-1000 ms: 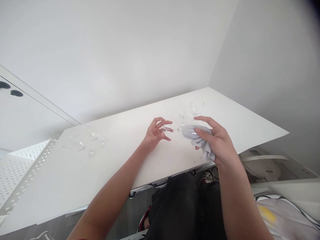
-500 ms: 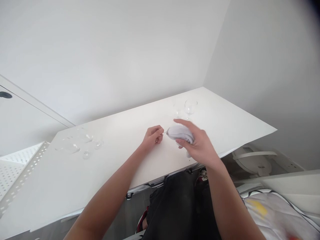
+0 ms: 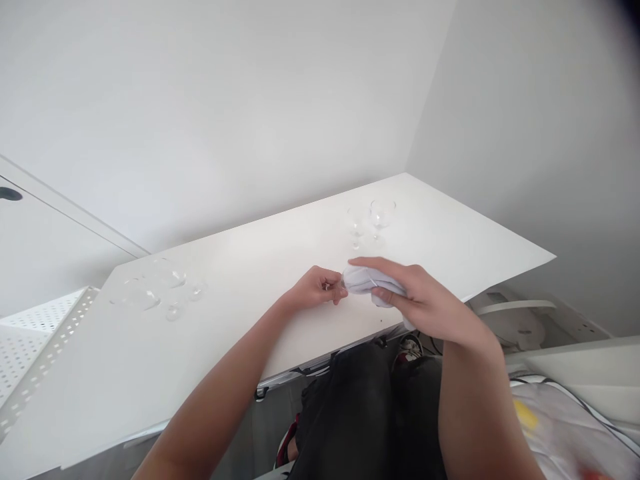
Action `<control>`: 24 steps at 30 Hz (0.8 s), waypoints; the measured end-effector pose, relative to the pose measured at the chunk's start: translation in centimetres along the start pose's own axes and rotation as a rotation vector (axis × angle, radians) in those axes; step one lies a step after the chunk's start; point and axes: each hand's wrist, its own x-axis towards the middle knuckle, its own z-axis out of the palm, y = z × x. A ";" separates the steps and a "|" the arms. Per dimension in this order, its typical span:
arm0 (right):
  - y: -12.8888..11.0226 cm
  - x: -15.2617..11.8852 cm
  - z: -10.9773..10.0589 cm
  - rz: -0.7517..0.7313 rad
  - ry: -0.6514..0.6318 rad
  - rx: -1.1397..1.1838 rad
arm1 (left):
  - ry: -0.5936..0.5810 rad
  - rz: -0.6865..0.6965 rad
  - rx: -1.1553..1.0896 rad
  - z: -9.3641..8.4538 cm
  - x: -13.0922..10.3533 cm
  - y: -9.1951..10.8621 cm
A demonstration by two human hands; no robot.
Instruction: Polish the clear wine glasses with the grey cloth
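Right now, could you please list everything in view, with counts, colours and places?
table: one, white, across the middle
left stemmed glasses: two, clear, table's left end
far stemmed glasses: two, clear, table's far side
held glass: one, clear, mostly hidden by the cloth
cloth: one, pale grey, in the right hand
walls: two, white and grey, behind
perforated panel: one, white, far left
quilted item: one, grey with yellow, lower right
trousers: one pair, black, bottom centre
hands: two, bare, centre
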 end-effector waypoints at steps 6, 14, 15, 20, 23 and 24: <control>-1.1 -1.4 -0.5 0.093 0.834 0.086 | 0.143 0.032 -0.188 -0.2 0.1 -0.7; -1.1 1.1 3.2 0.192 0.375 0.585 | -0.039 0.123 -0.468 -0.6 -0.4 -1.2; -0.7 1.5 3.3 0.187 0.327 0.642 | -0.066 0.107 -0.489 -0.7 -0.4 -1.2; 1.3 2.6 3.3 0.212 0.284 0.800 | -0.079 0.050 -0.571 -0.9 -0.4 -1.1; 1.9 2.8 3.2 0.191 0.251 0.822 | -0.103 0.036 -0.598 -1.0 -0.5 -1.3; 2.1 2.8 3.2 0.175 0.228 0.824 | -0.101 0.040 -0.600 -1.0 -0.5 -1.3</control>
